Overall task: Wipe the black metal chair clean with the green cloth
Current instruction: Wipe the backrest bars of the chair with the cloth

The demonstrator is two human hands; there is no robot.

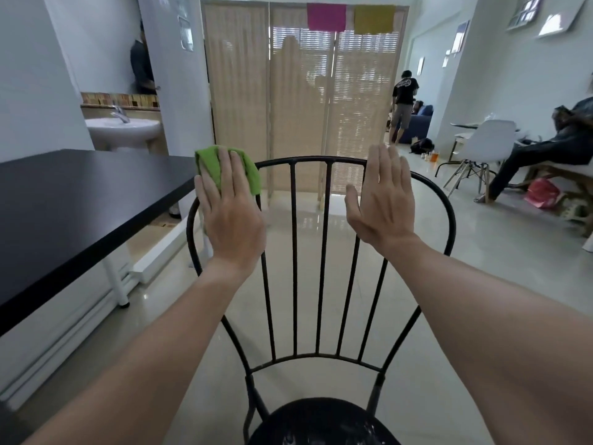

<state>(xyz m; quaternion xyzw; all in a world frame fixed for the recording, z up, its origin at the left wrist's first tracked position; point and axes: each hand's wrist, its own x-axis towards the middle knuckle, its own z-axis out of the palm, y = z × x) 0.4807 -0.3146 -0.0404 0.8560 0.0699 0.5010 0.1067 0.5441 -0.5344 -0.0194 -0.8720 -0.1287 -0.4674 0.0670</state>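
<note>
Both hands are spread flat: our left hand (229,203) presses the green cloth (224,170) against the black metal chair (324,252) backrest at ten o'clock (ready to wipe), our right hand (382,200) hovers flat near the top rail at two o'clock, seemingly to steady it.

Green cloth (211,167), black chair (324,252), pink (326,17) and mustard cloths (374,19).

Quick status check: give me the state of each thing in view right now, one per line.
left hand: flat, fingers straight, pressing the green cloth
green cloth: bunched under the left hand, at the chair's top rail
right hand: open, holding nothing
black metal chair: upright, seat speckled white
folding screen: standing unfolded
</note>
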